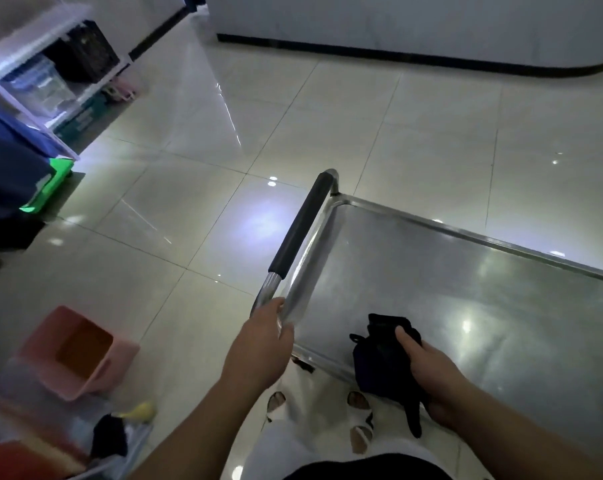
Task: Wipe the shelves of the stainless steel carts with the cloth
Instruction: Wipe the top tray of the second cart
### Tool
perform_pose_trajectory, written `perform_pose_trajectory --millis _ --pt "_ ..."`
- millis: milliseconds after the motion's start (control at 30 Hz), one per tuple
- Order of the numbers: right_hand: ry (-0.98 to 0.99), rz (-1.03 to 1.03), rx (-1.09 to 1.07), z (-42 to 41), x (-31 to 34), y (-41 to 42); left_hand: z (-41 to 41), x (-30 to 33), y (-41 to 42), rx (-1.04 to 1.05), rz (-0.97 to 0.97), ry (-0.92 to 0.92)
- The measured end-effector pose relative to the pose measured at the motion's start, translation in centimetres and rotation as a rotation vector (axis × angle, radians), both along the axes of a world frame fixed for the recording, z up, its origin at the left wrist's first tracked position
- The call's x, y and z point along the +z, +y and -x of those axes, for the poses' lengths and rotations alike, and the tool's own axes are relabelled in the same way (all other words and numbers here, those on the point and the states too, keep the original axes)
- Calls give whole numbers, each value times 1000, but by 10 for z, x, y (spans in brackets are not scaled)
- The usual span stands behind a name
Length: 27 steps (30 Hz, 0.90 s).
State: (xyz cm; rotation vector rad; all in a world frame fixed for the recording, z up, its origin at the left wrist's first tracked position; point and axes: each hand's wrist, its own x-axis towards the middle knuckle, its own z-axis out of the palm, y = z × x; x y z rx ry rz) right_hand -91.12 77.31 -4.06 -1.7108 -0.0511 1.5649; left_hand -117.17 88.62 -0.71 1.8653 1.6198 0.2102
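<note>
Head | right hand (435, 382) grips dark cloth (383, 362) on cart shelf (466, 292) | left hand (262, 344) grips cart rail

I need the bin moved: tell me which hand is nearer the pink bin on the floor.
Left. The left hand grips the cart's rail, on the side towards the pink bin. The right hand holds the dark cloth on the shelf, farther away.

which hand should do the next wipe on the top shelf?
Right. The right hand already grips the cloth on the shelf, while the left hand holds the cart's corner by the handle.
</note>
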Motion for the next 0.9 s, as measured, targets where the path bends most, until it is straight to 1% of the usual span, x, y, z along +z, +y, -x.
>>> perform_pose_trajectory --millis 200,333,400,500,567,633,667,733,767,800,900 --pt "-25 47 -183 23 -8 19 4 -15 82 -61 -109 -37" --pt "-120 67 -311 55 -13 29 12 -28 126 -172 -141 -98" --pt "-181 84 -340 72 -17 37 11 -36 144 -233 -129 -111" --pt "-315 94 -334 100 -17 53 6 -49 165 -287 -52 -80" --pt "-464 61 -234 114 -20 64 -3 -55 172 -301 21 -76" --pt "-646 -25 -91 128 -31 73 -12 -60 177 -299 100 -115" --pt "-755 -65 14 135 -39 78 -17 -63 178 -297 115 -140" --pt "-978 -69 258 153 -61 87 -24 -68 177 -289 121 -173" --pt "-1032 -46 370 164 -74 90 -27 -71 176 -279 132 -186" --pt "-1033 -26 474 176 -85 92 -28 -74 174 -268 144 -196" --pt "-965 -69 752 204 -116 98 -30 -81 170 -247 132 -208"
